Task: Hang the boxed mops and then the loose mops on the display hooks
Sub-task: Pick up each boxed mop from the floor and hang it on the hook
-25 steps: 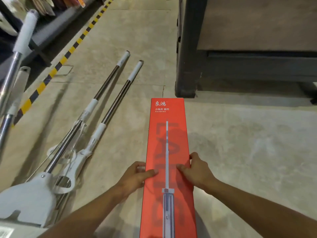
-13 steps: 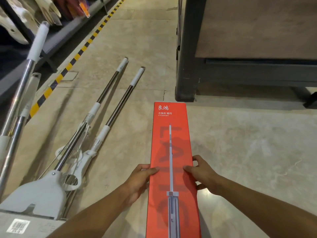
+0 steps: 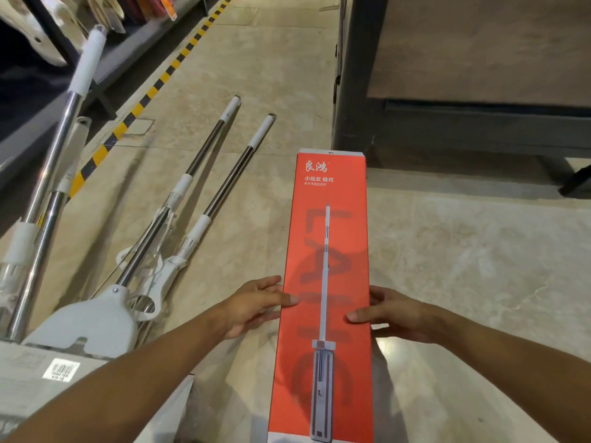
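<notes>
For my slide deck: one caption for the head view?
Both hands hold a red mop box above the floor; loose mops lie alongside.

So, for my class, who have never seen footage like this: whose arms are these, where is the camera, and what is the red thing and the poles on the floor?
There is no machine here. The camera sits on a person's head and looks forward and down, so the two arms reaching in from the bottom are that person's own. The left hand and the right hand grip the long edges of a red box, thumbs on its top face; the picture printed on it shows a mop. On the tiled floor to the left lie two loose mops side by side, handles pointing away. Further left, more mop poles stand tilted by a shelf. A dark shelf unit stands ahead on the right. No display hooks can be made out.
</notes>
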